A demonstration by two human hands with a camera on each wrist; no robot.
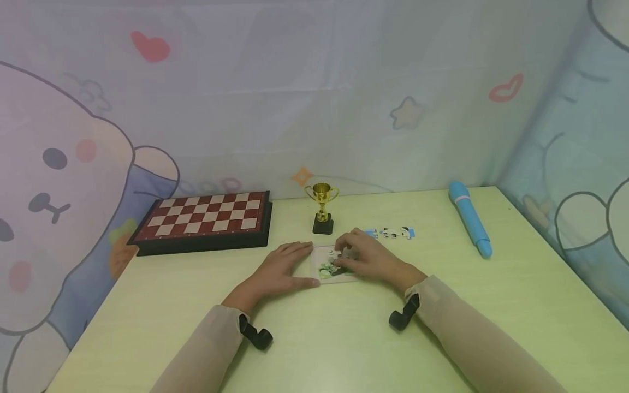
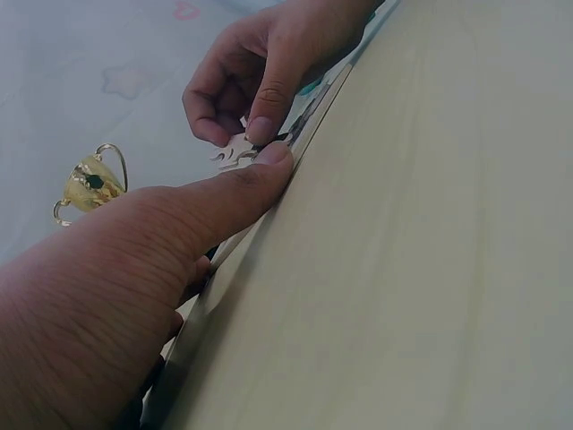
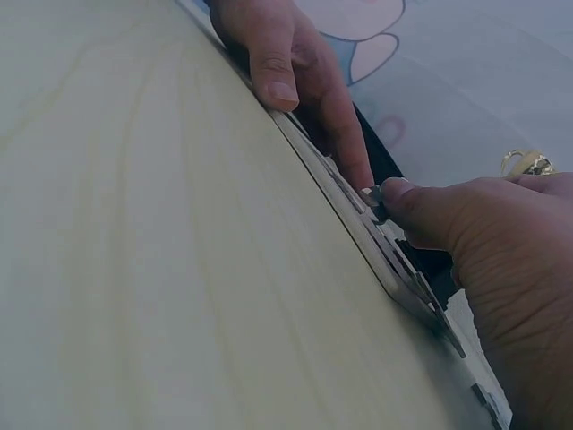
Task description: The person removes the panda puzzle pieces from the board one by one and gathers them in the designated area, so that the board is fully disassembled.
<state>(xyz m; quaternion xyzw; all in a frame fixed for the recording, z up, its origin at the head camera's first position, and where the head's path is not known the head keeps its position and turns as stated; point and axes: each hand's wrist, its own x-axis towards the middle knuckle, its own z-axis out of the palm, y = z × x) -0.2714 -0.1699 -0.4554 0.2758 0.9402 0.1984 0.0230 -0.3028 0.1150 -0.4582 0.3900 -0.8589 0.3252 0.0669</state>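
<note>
My left hand rests at the left side of a small flat jigsaw puzzle tray, thumb and fingers spread and touching its edge. Over the tray, my right hand pinches a puzzle piece between thumb and fingers. The left wrist view shows this piece tilted above the frame. Several joined pieces with a green and black print lie inside the tray; the right hand hides part of them. Beyond the right hand, loose puzzle pieces with blue, white and black print lie on the table.
A gold trophy cup on a black base stands just behind the tray. To the left at the back lies a red and white chessboard. A light blue rod-shaped thing lies at the right. A printed cloth hangs behind the table.
</note>
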